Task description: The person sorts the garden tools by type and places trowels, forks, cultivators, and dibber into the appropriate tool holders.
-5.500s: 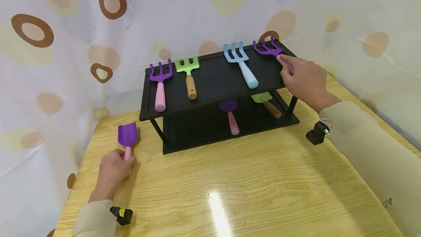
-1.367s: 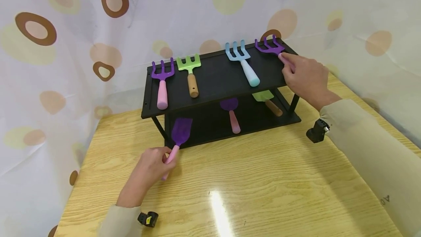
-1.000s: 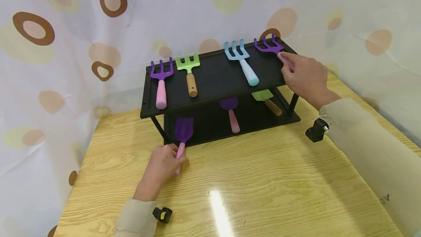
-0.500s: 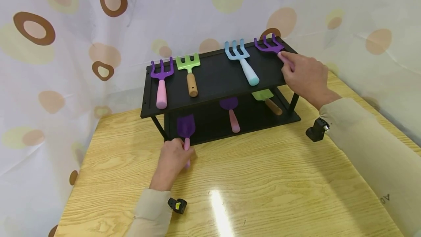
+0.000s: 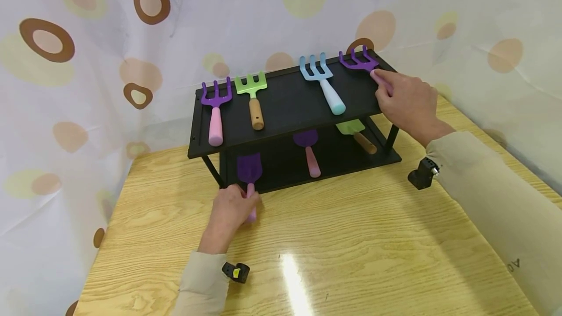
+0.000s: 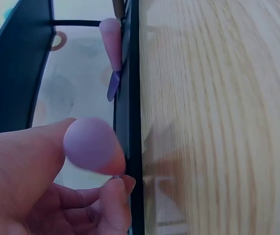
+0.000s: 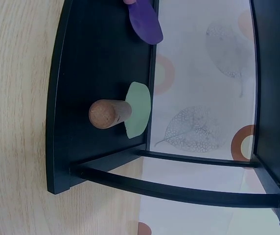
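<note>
My left hand (image 5: pixel 230 211) pinches the pink handle of a purple garden trowel (image 5: pixel 249 167), its blade over the left part of the black rack's lower shelf. In the left wrist view the rounded handle end (image 6: pixel 91 144) sits between thumb and fingers, by the shelf's front edge. Whether the blade touches the shelf cannot be told. On the rack's top shelf (image 5: pixel 285 106), at the right end, my right hand (image 5: pixel 410 101) holds the pink handle of a purple three-pronged hand fork (image 5: pixel 357 66). Only a sliver of that hand shows in the right wrist view.
Along the top shelf lie another purple hand fork (image 5: pixel 215 99), a green one (image 5: pixel 251 87) and a light blue one (image 5: pixel 317 72). Below are a second purple trowel (image 5: pixel 311 157) and a green-bladed tool with a wooden handle (image 7: pixel 105 113). The rack stands on a wooden table (image 5: pixel 351 228).
My left hand has carried the purple trowel from the table left of the rack rightward to the lower shelf, slowing to nearly still. My right hand keeps its place on the hand fork.
</note>
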`<state>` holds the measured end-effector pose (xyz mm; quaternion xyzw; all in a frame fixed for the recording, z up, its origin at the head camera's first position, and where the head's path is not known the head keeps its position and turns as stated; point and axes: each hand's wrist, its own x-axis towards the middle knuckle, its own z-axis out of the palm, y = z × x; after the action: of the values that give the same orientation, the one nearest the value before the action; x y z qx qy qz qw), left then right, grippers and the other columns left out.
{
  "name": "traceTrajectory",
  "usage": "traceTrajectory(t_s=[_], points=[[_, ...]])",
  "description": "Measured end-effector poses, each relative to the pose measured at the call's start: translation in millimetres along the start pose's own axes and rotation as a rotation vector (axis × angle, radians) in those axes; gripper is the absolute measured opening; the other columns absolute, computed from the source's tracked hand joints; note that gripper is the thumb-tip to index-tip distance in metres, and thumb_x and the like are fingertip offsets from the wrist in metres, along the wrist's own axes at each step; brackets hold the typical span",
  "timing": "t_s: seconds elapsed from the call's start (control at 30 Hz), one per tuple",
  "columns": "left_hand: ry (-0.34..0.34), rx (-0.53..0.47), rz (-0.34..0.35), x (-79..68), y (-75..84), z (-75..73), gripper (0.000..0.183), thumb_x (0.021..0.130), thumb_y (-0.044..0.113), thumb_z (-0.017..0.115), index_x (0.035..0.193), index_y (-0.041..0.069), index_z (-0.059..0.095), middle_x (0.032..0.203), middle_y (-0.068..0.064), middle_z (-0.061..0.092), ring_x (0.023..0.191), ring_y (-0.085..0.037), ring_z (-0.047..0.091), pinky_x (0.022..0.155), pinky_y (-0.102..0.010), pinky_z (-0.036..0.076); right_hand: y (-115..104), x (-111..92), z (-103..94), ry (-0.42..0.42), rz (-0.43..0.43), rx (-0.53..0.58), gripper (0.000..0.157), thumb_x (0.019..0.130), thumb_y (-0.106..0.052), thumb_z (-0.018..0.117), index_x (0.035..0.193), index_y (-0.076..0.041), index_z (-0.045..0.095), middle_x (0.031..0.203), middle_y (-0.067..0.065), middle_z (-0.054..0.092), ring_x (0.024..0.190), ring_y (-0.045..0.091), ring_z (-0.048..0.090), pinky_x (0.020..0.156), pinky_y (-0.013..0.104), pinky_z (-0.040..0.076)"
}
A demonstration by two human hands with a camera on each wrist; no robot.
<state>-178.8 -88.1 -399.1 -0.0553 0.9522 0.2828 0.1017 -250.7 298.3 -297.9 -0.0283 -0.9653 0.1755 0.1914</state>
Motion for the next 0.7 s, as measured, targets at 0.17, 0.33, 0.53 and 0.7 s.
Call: traceTrajectory(t_s=[0.17, 0.33, 0.53, 0.7], points=[[0.043, 0.048, 0.048, -5.1, -8.3, -9.5, 0.043, 0.097, 0.045, 0.055, 0.092, 0.003, 0.064, 0.073, -0.006, 0.057, 0.065, -0.021, 0.054, 0.053, -0.026, 0.04, -1.0, -0.5, -0.6, 0.003, 0.005, -0.001, 0.049, 0.1, -0.034, 0.034, 0.145, -0.027, 0.052, 0.129, 0.026, 0.061, 0.093, 0.051, 0.062, 0.051, 0.045, 0.039], [0.066, 0.112, 0.107, -15.3, -14.4, -21.6, 0.034, 0.098, 0.037, 0.056, 0.092, 0.006, 0.067, 0.072, -0.005, 0.059, 0.062, -0.018, 0.052, 0.051, -0.026, 0.039, -0.4, -0.9, -1.3, 0.008, 0.006, -0.004, 0.049, 0.1, -0.034, 0.034, 0.145, -0.027, 0.052, 0.128, 0.026, 0.062, 0.089, 0.049, 0.063, 0.049, 0.043, 0.038], [0.044, 0.214, 0.292, -30.4, -21.1, -28.2, 0.02, 0.094, 0.024, 0.059, 0.078, 0.012, 0.064, 0.058, 0.003, 0.044, 0.051, -0.012, 0.041, 0.047, -0.023, 0.03, 0.3, -0.6, -0.8, -0.001, 0.005, -0.003, 0.049, 0.1, -0.034, 0.034, 0.145, -0.027, 0.051, 0.13, 0.026, 0.061, 0.093, 0.05, 0.062, 0.051, 0.044, 0.039], [-0.024, 0.273, 0.427, -39.4, -26.3, -26.7, 0.027, 0.094, 0.029, 0.064, 0.069, 0.018, 0.061, 0.053, 0.008, 0.034, 0.05, -0.007, 0.032, 0.048, -0.022, 0.024, -0.5, -0.5, -0.4, -0.006, 0.002, 0.002, 0.049, 0.1, -0.034, 0.034, 0.145, -0.026, 0.051, 0.13, 0.027, 0.06, 0.094, 0.051, 0.062, 0.05, 0.044, 0.038]])
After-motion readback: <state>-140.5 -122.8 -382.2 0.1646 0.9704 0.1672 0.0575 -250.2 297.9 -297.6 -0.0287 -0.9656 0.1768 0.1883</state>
